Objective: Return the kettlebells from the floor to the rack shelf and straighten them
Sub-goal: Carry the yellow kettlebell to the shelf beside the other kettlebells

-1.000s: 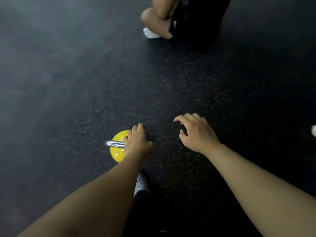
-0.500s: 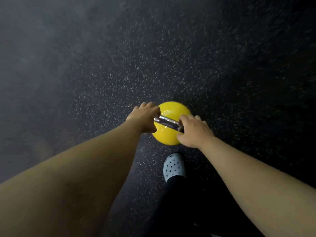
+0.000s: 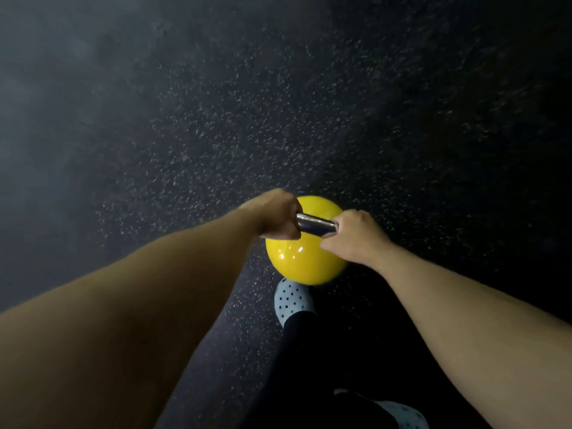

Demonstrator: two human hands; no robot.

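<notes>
A round yellow kettlebell (image 3: 301, 258) with a shiny steel handle (image 3: 315, 226) is below me, in the lower middle of the view. My left hand (image 3: 277, 216) is closed around the left end of the handle. My right hand (image 3: 353, 238) grips the right end. The bell looks larger and closer than before and seems to hang just above the floor over my foot. No rack or shelf is in view.
Dark speckled rubber floor (image 3: 216, 134) fills the frame. My pale perforated clog (image 3: 292, 301) stands right under the kettlebell, and my second clog (image 3: 402, 413) shows at the bottom right edge.
One second ago only my left hand touched the handle and my right hand hovered open. Both hands have since closed on the handle, and the kettlebell has come up nearer to the camera.
</notes>
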